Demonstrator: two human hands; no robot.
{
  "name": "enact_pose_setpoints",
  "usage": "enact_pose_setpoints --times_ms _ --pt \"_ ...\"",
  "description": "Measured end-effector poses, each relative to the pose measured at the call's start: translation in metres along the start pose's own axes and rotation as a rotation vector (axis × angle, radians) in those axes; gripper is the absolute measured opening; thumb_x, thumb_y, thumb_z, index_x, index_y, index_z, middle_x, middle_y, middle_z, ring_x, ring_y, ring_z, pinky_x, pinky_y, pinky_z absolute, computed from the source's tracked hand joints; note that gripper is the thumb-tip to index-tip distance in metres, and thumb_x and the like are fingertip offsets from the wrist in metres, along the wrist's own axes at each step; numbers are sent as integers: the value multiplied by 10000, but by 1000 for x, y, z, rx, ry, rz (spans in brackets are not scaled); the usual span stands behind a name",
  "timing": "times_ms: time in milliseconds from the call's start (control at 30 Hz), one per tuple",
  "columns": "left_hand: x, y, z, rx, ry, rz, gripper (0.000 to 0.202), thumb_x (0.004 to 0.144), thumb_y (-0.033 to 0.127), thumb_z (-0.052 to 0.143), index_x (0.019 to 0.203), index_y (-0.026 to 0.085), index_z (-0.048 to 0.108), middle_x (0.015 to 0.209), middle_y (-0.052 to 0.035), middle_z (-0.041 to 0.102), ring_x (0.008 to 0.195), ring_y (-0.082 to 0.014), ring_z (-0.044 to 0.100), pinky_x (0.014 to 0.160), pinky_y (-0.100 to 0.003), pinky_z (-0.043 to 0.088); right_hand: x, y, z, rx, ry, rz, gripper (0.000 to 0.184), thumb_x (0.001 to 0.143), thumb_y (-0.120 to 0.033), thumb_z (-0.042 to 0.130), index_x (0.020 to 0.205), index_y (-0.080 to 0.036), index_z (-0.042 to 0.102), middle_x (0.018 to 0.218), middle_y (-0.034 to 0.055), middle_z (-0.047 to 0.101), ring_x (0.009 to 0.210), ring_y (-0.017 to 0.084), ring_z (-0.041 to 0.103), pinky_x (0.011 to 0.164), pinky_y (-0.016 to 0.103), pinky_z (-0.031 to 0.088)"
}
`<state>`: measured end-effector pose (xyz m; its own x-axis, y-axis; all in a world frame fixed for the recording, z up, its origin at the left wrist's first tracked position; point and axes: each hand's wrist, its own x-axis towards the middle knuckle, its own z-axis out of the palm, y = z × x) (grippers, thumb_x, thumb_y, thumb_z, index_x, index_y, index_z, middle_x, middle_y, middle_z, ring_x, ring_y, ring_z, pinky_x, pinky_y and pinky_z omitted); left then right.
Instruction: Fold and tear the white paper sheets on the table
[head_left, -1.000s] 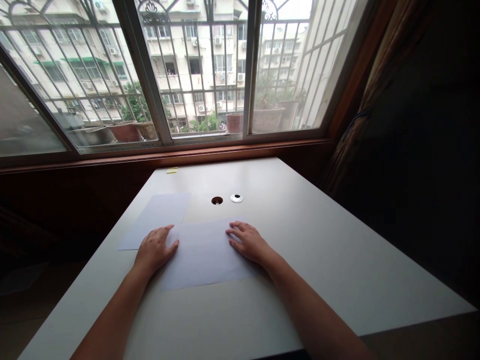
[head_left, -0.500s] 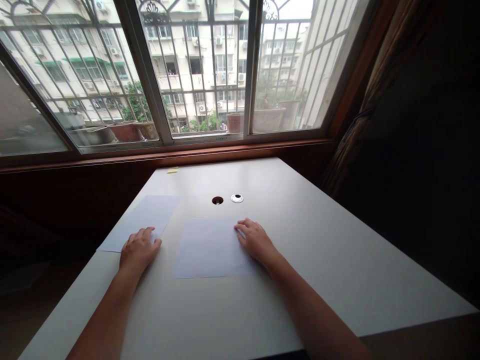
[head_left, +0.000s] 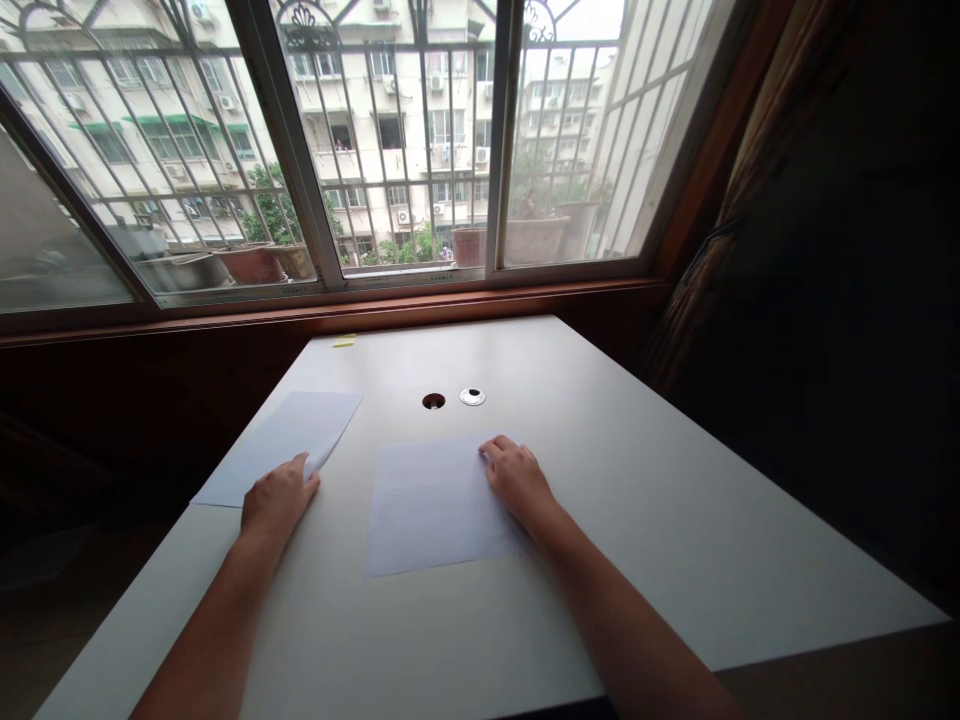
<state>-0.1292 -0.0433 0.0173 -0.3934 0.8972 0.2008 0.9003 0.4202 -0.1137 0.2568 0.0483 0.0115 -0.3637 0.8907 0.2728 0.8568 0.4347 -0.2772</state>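
White and smooth, the bench (head_left: 420,640) spreads out right in front of me, its near edge dark below, and two bare forearms, left (head_left: 210,620) and right (head_left: 607,600), reach in over it. Nearest on it lies the right sheet (head_left: 431,510), a pale, blank-looking paper, flat near the middle of the bench. The right hand (head_left: 517,475) rests on that sheet's right side, by the far corner, fingers bent and narrow; from where I stand I cannot tell whether they pinch the paper or only press it. The left hand (head_left: 279,497) holds the left sheet (head_left: 270,445) by its right-hand edge between thumb and fingers, and the edge curls up a little beside the fingertips. That sheet slants along the bench's left side, well apart from the other, one corner at the rim. Past the papers are a round hole (head_left: 433,402) and, just beside it on the right, a white cap (head_left: 472,402) with a dark opening. Yellow tape (head_left: 343,341) marks the far left corner. Beyond come the wooden sill (head_left: 480,298), a tied curtain (head_left: 739,190) on the right, and the window (head_left: 500,150); outside it stand pots (head_left: 251,263), metal bars and a pale building (head_left: 411,75).
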Motion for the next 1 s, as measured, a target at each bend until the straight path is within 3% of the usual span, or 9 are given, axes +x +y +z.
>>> enact_pose_setpoints --times_ms 100,233,333,500,800,1000 --pt "-3 3 -5 8 28 -7 538 965 386 409 1475 216 393 1092 -124 695 829 -287 687 703 -356 507 0 0 0 0 -3 0 280 879 -121 498 1077 -238 658 1143 65 634 1036 202 581 1016 337 308" --pt "-6 5 -8 3 98 -9 573 955 310 406 1517 248 317 1299 -133 597 760 -259 682 644 -350 497 0 1 1 4 -4 -4 286 880 -126 499 1086 -241 660 1146 67 631 1045 201 579 1029 339 301" --pt "-6 3 -7 -13 145 -3 524 965 325 409 1483 244 382 1385 -140 529 763 -259 682 633 -357 495 0 1 1 18 3 -3 285 882 -133 499 1087 -247 661 1144 62 630 1048 200 579 1034 343 301" --pt "-4 -5 -2 -100 212 -33 436 1008 455 366 1301 213 578 1240 -125 632 896 -279 682 724 -352 498 0 2 2 41 5 0 286 868 -131 508 1077 -247 666 1151 60 629 1057 198 575 1046 351 294" --pt "-5 -5 -7 -123 110 -43 476 979 544 374 1212 226 639 1126 -119 693 850 -306 681 679 -363 490 1 3 2 66 3 -1 316 858 -123 506 1096 -248 673 1166 60 627 1077 199 573 1056 354 295" --pt "-3 -9 -11 -237 38 -101 478 937 570 422 1174 231 663 1133 -107 701 914 -294 675 686 -339 489 1 4 2 67 -10 10 317 862 -131 510 1108 -249 671 1182 65 624 1099 203 569 1079 369 277"
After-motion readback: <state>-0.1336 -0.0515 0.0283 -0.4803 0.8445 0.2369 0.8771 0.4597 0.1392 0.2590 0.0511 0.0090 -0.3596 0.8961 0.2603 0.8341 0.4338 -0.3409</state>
